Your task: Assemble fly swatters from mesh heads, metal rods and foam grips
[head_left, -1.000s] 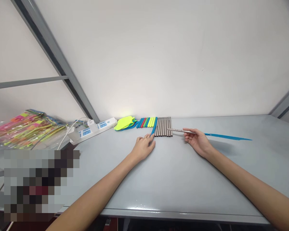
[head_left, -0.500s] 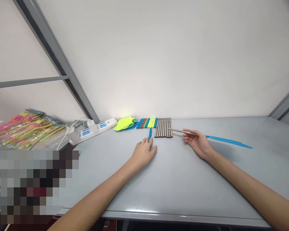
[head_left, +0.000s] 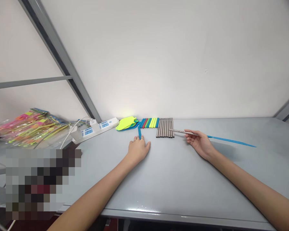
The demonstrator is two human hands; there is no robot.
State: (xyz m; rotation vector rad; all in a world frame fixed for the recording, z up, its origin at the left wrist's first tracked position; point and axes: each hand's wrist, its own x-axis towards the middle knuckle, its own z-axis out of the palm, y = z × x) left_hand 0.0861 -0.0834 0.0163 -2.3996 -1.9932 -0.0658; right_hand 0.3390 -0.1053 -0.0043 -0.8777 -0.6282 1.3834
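My left hand point(head_left: 138, 149) rests low over the table, its fingers closed on the near end of a blue handle tube point(head_left: 139, 132). The tube stands apart from a row of coloured handle tubes point(head_left: 149, 123) in blue, red, green and yellow. In my right hand point(head_left: 200, 144) is a fly swatter, pinched by its thin metal rod point(head_left: 181, 132). Its flat blue head point(head_left: 231, 140) points right, seen nearly edge-on above the table. The rod's left tip overlaps a row of metal rods point(head_left: 165, 128) in view; whether it touches them I cannot tell.
Yellow and blue swatter heads point(head_left: 125, 123) lie stacked left of the coloured tubes. A white power strip point(head_left: 97, 130) with plugs and cables lies farther left. Plastic-bagged colourful items point(head_left: 42, 128) are piled at the far left. A wall point(head_left: 173, 57) rises behind the grey table point(head_left: 178, 183).
My left hand has drawn the blue handle tube away from beside the metal rods and moved it left, in front of the other tubes. My right hand has stayed nearly still with the swatter.
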